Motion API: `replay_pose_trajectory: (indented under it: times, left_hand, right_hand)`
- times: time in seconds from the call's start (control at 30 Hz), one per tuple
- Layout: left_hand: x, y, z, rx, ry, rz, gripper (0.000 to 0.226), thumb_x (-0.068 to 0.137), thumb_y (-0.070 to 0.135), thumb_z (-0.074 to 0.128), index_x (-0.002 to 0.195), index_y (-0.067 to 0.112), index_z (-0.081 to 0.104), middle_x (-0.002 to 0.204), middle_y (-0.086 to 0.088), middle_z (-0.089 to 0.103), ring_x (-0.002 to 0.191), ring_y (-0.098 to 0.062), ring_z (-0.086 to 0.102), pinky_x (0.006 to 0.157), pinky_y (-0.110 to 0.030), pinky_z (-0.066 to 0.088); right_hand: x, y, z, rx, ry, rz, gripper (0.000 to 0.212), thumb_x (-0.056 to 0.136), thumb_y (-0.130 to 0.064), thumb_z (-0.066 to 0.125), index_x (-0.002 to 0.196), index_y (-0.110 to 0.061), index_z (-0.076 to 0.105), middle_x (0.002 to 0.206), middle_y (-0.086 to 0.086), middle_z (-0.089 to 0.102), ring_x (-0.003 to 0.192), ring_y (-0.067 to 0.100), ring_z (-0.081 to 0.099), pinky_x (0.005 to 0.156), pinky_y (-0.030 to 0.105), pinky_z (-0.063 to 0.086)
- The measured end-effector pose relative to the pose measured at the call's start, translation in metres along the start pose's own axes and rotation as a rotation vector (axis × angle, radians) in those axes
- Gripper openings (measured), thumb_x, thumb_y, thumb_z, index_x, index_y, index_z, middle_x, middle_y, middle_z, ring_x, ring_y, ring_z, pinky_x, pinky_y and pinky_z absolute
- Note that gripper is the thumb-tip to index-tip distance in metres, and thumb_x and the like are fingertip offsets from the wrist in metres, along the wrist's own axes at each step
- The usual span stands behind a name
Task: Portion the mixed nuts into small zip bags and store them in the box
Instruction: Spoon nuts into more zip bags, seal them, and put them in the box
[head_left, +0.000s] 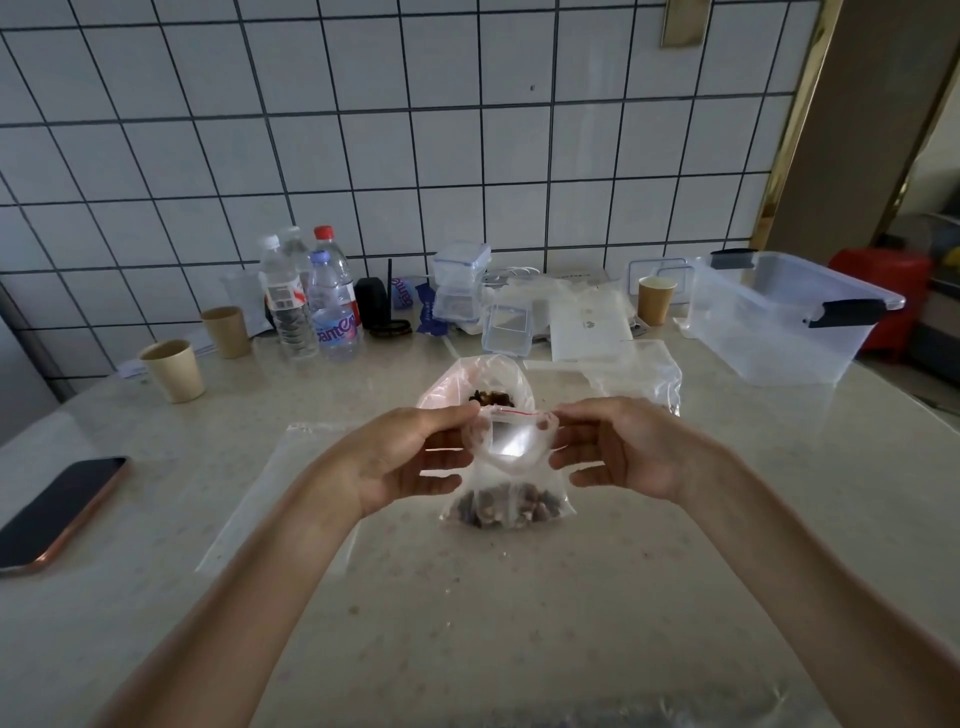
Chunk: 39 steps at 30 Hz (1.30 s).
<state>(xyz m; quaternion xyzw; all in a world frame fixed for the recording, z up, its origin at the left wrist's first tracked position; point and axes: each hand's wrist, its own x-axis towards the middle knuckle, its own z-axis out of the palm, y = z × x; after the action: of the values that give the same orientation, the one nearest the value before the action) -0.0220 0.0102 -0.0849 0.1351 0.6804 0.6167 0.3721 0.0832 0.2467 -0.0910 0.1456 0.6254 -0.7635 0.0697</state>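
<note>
A small clear zip bag (511, 470) with a red seal line hangs above the table centre, with mixed nuts heaped in its bottom. My left hand (410, 457) pinches the left end of its top edge. My right hand (618, 447) pinches the right end. Just behind it stands a pinkish plastic bag (485, 379), open at the top, with dark nuts inside. The clear storage box (779, 322) with black latches sits open at the back right, with nothing seen inside.
Empty zip bags lie flat at the left (280, 488) and behind the right hand (639, 374). A phone (62, 512) lies at the left edge. Paper cups (174, 371), water bottles (332, 306) and small clear containers (460, 283) line the back by the tiled wall.
</note>
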Motion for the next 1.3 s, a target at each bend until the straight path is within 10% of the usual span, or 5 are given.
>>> replay_pose_trajectory:
  times: [0.3, 0.67, 0.8, 0.97, 1.3]
  left_hand:
    - [0.007, -0.007, 0.006, -0.016, 0.053, 0.091, 0.011, 0.077, 0.026, 0.09, 0.082, 0.024, 0.08, 0.069, 0.005, 0.063, 0.057, -0.005, 0.058, 0.051, -0.021, 0.05]
    - [-0.009, -0.003, 0.009, 1.102, 0.63, 0.694, 0.016, 0.084, 0.013, 0.068, 0.085, 0.028, 0.062, 0.062, 0.008, 0.061, 0.059, -0.015, 0.06, 0.053, -0.029, 0.044]
    - [-0.009, 0.001, 0.009, 1.013, 0.485, 0.507, 0.016, 0.093, 0.037, 0.069, 0.081, 0.026, 0.065, 0.071, 0.005, 0.066, 0.07, -0.021, 0.066, 0.057, -0.032, 0.052]
    - [-0.009, 0.014, 0.006, 0.346, 0.134, 0.171, 0.041, 0.09, 0.057, 0.072, 0.086, 0.018, 0.083, 0.083, 0.003, 0.078, 0.072, -0.011, 0.074, 0.06, -0.028, 0.06]
    - [-0.003, 0.02, 0.005, 0.249, 0.106, 0.235, 0.022, 0.069, 0.019, 0.094, 0.084, 0.022, 0.079, 0.077, 0.006, 0.074, 0.063, -0.002, 0.069, 0.056, -0.021, 0.056]
  right_hand:
    - [0.004, 0.009, 0.015, -0.055, -0.009, 0.138, 0.014, 0.082, -0.008, 0.079, 0.093, -0.002, 0.074, 0.066, 0.007, 0.065, 0.054, 0.016, 0.067, 0.048, 0.027, 0.056]
    - [0.001, 0.019, 0.029, -1.401, 0.495, -0.792, 0.013, 0.091, -0.01, 0.056, 0.094, -0.02, 0.048, 0.062, -0.003, 0.058, 0.05, 0.017, 0.054, 0.043, 0.029, 0.037]
    - [0.005, 0.013, 0.021, -0.803, 0.33, -0.353, 0.023, 0.101, -0.026, 0.062, 0.089, -0.007, 0.066, 0.072, 0.006, 0.067, 0.057, 0.023, 0.067, 0.049, 0.03, 0.051]
    - [0.004, 0.004, 0.003, -0.069, -0.021, -0.079, 0.034, 0.095, -0.041, 0.069, 0.092, -0.009, 0.078, 0.084, 0.008, 0.069, 0.069, 0.02, 0.068, 0.048, 0.028, 0.05]
    - [0.005, -0.001, 0.003, -0.361, 0.043, -0.299, 0.015, 0.078, -0.02, 0.09, 0.08, -0.012, 0.077, 0.077, 0.009, 0.073, 0.073, 0.017, 0.07, 0.055, 0.028, 0.056]
